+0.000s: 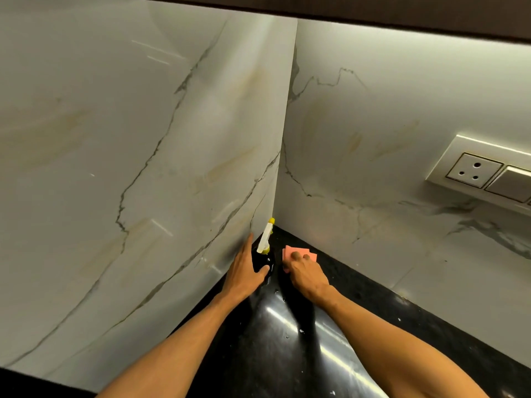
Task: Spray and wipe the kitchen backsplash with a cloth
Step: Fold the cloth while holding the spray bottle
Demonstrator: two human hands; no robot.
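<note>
A spray bottle [265, 238] with a dark body and a white and yellow trigger head stands on the black countertop [287, 340], in the corner of the white marble backsplash [143, 168]. My left hand [245, 268] holds the bottle, fingers stretched up its left side against the wall and thumb wrapped across its front. Just right of the bottle a folded pink cloth [288, 250] lies flat on the counter. My right hand [306, 275] rests on the cloth with its fingers curled down onto it.
The right backsplash wall [373, 139] carries a white socket and switch plate [474, 169] at the right edge. A dark cabinet underside [373, 10] hangs overhead. Small white specks and water drops dot the glossy counter near my forearms.
</note>
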